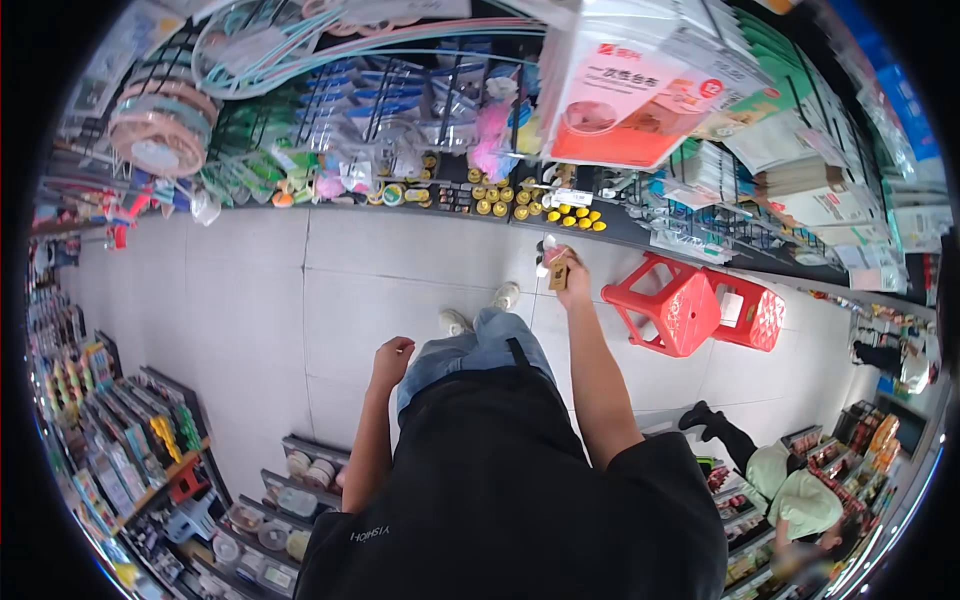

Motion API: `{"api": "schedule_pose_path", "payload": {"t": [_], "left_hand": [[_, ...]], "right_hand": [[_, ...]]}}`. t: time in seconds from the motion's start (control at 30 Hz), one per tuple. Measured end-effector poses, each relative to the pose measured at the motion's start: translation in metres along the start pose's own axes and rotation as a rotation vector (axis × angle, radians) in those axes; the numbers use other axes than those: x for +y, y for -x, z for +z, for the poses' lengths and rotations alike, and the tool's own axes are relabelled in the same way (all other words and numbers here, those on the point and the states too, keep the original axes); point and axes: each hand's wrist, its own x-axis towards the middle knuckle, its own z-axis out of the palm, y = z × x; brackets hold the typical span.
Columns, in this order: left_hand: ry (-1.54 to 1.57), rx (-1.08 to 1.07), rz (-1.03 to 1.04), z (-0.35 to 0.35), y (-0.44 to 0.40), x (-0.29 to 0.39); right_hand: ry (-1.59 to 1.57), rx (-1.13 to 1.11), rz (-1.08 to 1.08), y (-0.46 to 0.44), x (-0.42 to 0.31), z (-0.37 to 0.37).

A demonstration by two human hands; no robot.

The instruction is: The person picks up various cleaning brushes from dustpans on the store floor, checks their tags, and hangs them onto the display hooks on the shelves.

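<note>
My right hand [572,280] is closed on a small packaged item [557,268], which has a brown card and a pink and white part. It is held out over the floor, close to the shelf edge and left of the red stools. My left hand [394,358] hangs beside my left thigh with its fingers curled. Nothing shows in it, though the inside of the palm is hidden. Yellow-topped small goods [576,217] lie on the lower shelf just beyond my right hand.
Red plastic stools [672,305] stand on the right. Hanging packets [625,110] fill the shelf ahead. Stocked shelves [150,430] line the left and back. Another person in a light green top [808,500] is at the lower right; someone else is at the far right.
</note>
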Motion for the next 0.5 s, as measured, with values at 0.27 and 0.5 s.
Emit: {"api": "schedule_pose_path", "payload": {"t": [0.27,0.5], "left_hand": [[0.295,0.097,-0.316,0.048,0.092,-0.175],[0.416,0.248,-0.648,0.078,0.199,-0.176]], "right_hand": [[0.034,0.121,-0.036,-0.028,-0.008,-0.030],[0.053,0.077,0.026,-0.103,0.012,-0.069]]}}
